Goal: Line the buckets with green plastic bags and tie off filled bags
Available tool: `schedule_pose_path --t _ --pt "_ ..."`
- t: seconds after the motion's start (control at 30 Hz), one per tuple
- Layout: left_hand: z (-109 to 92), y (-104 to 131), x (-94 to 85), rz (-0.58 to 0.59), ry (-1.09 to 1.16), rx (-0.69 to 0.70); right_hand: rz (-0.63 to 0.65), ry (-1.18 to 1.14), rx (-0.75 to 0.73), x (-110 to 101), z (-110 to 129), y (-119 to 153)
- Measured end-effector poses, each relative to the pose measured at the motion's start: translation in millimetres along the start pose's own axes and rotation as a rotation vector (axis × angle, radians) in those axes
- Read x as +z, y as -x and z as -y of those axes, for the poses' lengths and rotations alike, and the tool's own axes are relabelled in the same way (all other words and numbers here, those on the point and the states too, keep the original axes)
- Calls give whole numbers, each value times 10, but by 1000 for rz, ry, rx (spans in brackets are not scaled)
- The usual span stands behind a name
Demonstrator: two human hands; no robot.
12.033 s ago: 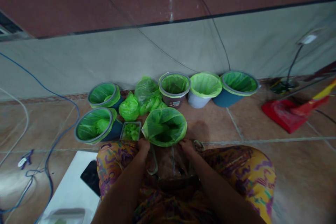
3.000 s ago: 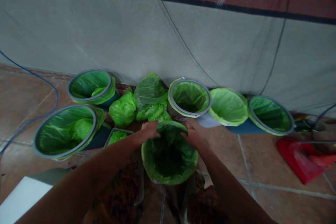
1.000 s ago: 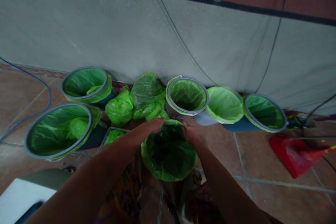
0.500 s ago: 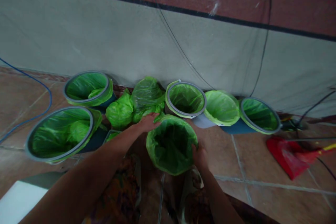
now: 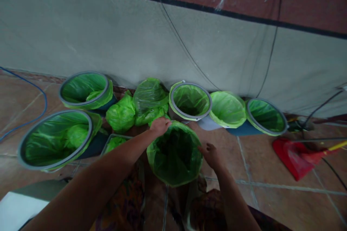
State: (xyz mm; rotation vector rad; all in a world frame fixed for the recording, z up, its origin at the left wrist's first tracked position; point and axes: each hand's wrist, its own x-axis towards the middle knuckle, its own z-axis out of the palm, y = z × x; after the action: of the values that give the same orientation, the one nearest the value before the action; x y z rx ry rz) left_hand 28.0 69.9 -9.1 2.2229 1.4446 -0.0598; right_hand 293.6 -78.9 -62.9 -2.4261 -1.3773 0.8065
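Bin (image 5: pixel 175 166) at lower centre of frame, green liner (image 5: pixel 173 151) folded over most of its rim, near edge looks seated. Left hand (image 5: pixel 159 126) curled on the far rim, pinching liner; right hand (image 5: pixel 210 154) at the right rim, fingers loosely bent, grip on plastic unclear. Judged nearly lined: only far edge needs tucking.

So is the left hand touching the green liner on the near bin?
Touching. The head view shows the left hand gripping the far rim of the green liner.
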Motion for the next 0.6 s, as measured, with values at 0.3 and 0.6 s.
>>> schedule_pose_path --t 0.3,0.6 --pt "-76 -117 69 8 -105 -21 130 63 -434 67 860 -609" --pt "-40 -145 212 102 -73 -65 188 238 -440 173 724 -636"
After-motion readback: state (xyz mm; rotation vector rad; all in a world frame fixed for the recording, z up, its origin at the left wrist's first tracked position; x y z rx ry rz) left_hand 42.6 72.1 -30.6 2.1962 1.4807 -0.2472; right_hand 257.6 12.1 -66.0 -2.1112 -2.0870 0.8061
